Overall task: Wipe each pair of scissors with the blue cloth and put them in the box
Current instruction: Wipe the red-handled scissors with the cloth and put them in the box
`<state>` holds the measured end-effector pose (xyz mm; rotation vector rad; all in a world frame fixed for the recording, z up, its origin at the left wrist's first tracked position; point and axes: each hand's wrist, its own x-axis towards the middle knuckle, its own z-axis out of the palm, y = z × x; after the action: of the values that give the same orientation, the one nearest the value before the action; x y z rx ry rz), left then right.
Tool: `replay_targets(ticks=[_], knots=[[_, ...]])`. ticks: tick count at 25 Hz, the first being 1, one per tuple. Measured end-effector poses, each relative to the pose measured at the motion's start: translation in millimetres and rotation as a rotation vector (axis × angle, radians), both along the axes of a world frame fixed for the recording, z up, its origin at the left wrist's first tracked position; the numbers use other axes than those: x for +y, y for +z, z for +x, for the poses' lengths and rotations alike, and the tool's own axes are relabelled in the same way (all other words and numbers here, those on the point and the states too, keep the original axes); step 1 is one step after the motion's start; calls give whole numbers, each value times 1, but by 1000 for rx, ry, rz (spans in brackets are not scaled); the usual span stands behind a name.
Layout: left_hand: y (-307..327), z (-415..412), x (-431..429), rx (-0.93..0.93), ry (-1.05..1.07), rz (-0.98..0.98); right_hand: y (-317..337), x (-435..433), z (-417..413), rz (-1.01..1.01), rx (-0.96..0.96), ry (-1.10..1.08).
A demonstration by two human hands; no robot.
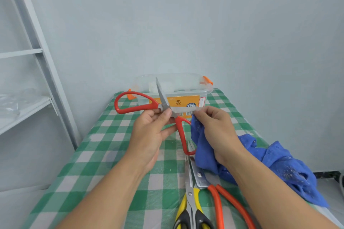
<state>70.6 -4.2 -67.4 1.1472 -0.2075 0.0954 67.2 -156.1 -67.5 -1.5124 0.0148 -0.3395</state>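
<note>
Red-handled scissors are held wide open above the table, one blade pointing up in front of the clear plastic box. My left hand grips them at the pivot between thumb and fingers. My right hand pinches a fold of the blue cloth round the other blade near the pivot. The cloth trails down to the table at the right. Yellow-and-black scissors and orange-handled scissors lie side by side on the table near me.
The table has a green-and-white checked cover. The box with orange clips and an orange label stands at its far end against the wall. A grey metal shelf frame stands to the left.
</note>
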Motion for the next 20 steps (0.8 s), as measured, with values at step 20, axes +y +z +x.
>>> replay_targets(ticks=[20], knots=[[-4,-1,-4,-113,-34,237,23,-14,-17,42,-209,58]])
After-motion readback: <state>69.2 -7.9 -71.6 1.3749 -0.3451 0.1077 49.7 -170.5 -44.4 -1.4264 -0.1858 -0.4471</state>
